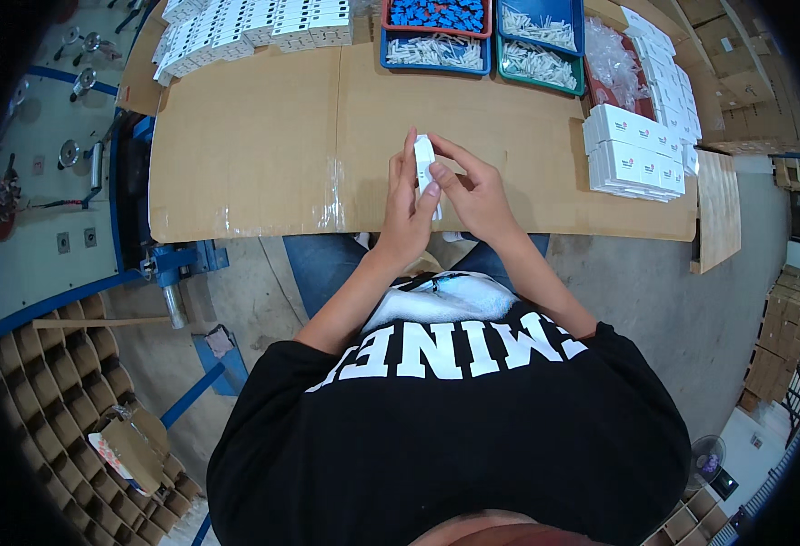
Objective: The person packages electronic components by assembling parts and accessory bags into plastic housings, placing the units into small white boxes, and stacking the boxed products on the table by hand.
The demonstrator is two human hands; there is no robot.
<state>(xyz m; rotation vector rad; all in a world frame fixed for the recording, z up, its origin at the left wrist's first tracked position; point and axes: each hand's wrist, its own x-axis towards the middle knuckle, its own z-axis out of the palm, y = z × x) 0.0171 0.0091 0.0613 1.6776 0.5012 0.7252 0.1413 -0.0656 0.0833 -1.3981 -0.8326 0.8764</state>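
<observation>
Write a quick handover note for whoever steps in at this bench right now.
Left hand and right hand: both grip one small white cardboard box, upright above the brown cardboard-covered table.
Finished-looking white boxes stacked right and far left.
Blue trays of white parts and blue parts sit at the far edge.
Done: stacks stand on both sides. Left: the box in hand; whether it is closed cannot be told.

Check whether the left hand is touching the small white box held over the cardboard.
Touching. The head view shows the left hand with its fingers wrapped along the small white box, no gap visible.
</observation>
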